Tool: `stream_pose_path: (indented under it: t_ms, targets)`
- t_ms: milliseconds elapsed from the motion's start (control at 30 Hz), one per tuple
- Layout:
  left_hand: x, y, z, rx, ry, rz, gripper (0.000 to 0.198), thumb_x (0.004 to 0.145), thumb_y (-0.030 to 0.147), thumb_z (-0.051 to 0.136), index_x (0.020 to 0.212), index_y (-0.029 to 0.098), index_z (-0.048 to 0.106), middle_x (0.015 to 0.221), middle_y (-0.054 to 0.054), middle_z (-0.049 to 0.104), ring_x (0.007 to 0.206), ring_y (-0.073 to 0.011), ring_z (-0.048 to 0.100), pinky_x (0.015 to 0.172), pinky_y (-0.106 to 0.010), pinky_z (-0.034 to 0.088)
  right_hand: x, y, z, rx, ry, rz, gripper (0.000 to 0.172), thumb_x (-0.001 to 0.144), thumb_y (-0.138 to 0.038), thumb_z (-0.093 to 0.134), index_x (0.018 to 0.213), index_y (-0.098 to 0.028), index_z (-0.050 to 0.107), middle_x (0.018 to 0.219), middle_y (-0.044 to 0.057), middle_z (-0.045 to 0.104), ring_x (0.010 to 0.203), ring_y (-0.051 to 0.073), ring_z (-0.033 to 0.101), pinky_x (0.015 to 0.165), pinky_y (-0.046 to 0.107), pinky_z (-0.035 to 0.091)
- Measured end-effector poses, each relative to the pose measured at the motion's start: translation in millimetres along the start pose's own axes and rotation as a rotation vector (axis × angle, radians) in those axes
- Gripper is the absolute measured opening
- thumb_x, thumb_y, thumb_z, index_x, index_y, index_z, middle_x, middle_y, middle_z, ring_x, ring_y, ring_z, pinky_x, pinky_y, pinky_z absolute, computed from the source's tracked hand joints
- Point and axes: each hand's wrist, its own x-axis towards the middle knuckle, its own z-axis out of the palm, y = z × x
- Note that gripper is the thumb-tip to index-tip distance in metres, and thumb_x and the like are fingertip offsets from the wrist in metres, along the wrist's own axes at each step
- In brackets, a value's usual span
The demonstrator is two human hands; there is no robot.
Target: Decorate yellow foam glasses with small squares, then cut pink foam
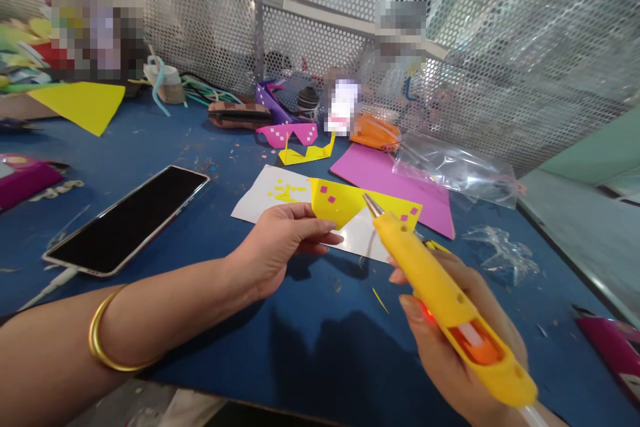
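Note:
My left hand (pixel 285 237), with a gold bangle at the wrist, pinches the lower left of a yellow paper glasses cut-out (pixel 345 199). Pink squares dot both ends of the cut-out. My right hand (pixel 450 333) is wrapped round a yellow hot glue gun (pixel 440 287) with a lit red light and an orange trigger. The gun's metal nozzle points at the cut-out's middle; I cannot tell whether they touch. Below lies a white sheet (pixel 255 197) with small yellow paper bits (pixel 285 193) scattered on it.
A purple sheet (pixel 395 180) lies beyond. Behind stand pink paper glasses (pixel 295 135), yellow paper glasses (pixel 310 155) and a brown pencil case (pixel 239 115). A phone (pixel 130 220) with a cable lies left; clear plastic (pixel 460 170) lies right. Perforated metal mesh (pixel 310 33) closes the back.

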Motion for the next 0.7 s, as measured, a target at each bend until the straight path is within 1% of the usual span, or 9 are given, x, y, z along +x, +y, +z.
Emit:
stream_pose_path:
  t_ms: [67,100,200,300,367,467,567,633,700]
  targets:
    - [0.4,-0.1,0.1,-0.006,0.002,0.005,0.009,0.076,0.007,0.07,0.075,0.015,0.075,0.075,-0.003,0.075,0.063,-0.0117,0.07,0.052,-0.015,0.053,1.1,1.7,-0.4,0.007,0.001,0.007,0.013,0.093,-0.03,0.058,0.103,-0.022,0.06,0.097,0.004,0.066,0.096,0.02,0.067,0.084,0.031,0.054]
    - [0.6,0.0,0.2,-0.008,0.005,0.005,0.009,0.076,0.007,0.07,0.075,0.015,0.075,0.074,-0.003,0.074,0.063,-0.0117,0.071,0.052,-0.015,0.053,2.0,3.4,-0.5,0.009,-0.031,0.002,0.014,0.092,-0.03,0.059,0.104,-0.022,0.059,0.097,0.004,0.066,0.092,0.019,0.067,0.081,0.029,0.055]
    - [1.3,0.6,-0.1,-0.016,0.02,0.0,0.01,0.076,0.006,0.07,0.073,0.014,0.075,0.074,-0.004,0.074,0.062,-0.0112,0.07,0.051,-0.014,0.053,6.8,8.8,-1.8,0.045,-0.186,-0.027,0.021,0.092,-0.028,0.061,0.111,-0.023,0.055,0.095,0.002,0.067,0.081,0.015,0.067,0.071,0.024,0.056]
    - [3.1,3.0,-2.6,-0.044,0.043,0.005,0.012,0.076,0.004,0.069,0.069,0.014,0.074,0.076,-0.004,0.075,0.06,-0.0107,0.07,0.051,-0.015,0.054,11.9,9.7,-8.0,0.134,-0.296,-0.027,0.019,0.091,-0.028,0.061,0.109,-0.024,0.055,0.093,0.001,0.067,0.076,0.014,0.065,0.067,0.023,0.056]
    - [4.9,6.4,-5.2,-0.055,0.067,0.018,0.012,0.075,0.003,0.07,0.069,0.014,0.073,0.077,-0.004,0.075,0.061,-0.0113,0.07,0.052,-0.015,0.054,13.6,9.5,-14.9,0.218,-0.3,0.014,0.018,0.091,-0.032,0.062,0.107,-0.024,0.057,0.09,0.001,0.066,0.072,0.014,0.064,0.065,0.025,0.055]
    - [7.5,14.0,-9.0,-0.059,0.109,0.05,0.009,0.075,0.005,0.072,0.075,0.013,0.074,0.085,-0.006,0.076,0.068,-0.0135,0.073,0.053,-0.015,0.055,15.1,17.6,-28.3,0.239,-0.156,0.144,0.02,0.092,-0.038,0.059,0.107,-0.024,0.06,0.092,0.002,0.068,0.074,0.016,0.064,0.071,0.031,0.055]
    - [8.8,22.0,-10.9,-0.077,0.149,0.076,0.01,0.076,0.004,0.072,0.078,0.014,0.074,0.09,-0.008,0.077,0.07,-0.0143,0.074,0.054,-0.015,0.055,19.1,45.4,-47.7,-0.052,0.023,0.347,0.026,0.092,-0.044,0.055,0.099,-0.021,0.066,0.099,0.008,0.07,0.084,0.022,0.066,0.075,0.037,0.054]
    - [7.9,26.1,-11.1,-0.088,0.163,0.082,0.01,0.076,0.004,0.072,0.078,0.014,0.073,0.092,-0.009,0.077,0.071,-0.0144,0.073,0.054,-0.015,0.055,23.0,73.4,-64.8,-0.375,0.05,0.542,0.034,0.091,-0.048,0.053,0.099,-0.018,0.066,0.087,0.01,0.07,0.08,0.026,0.067,0.07,0.038,0.052]
    - [5.8,29.0,-10.7,-0.095,0.169,0.075,0.011,0.076,0.004,0.071,0.079,0.015,0.073,0.094,-0.009,0.077,0.07,-0.0142,0.073,0.054,-0.016,0.055,25.9,102.6,-82.5,-0.761,-0.079,0.642,0.04,0.092,-0.045,0.051,0.114,-0.014,0.061,0.093,0.013,0.068,0.086,0.029,0.067,0.071,0.038,0.051]
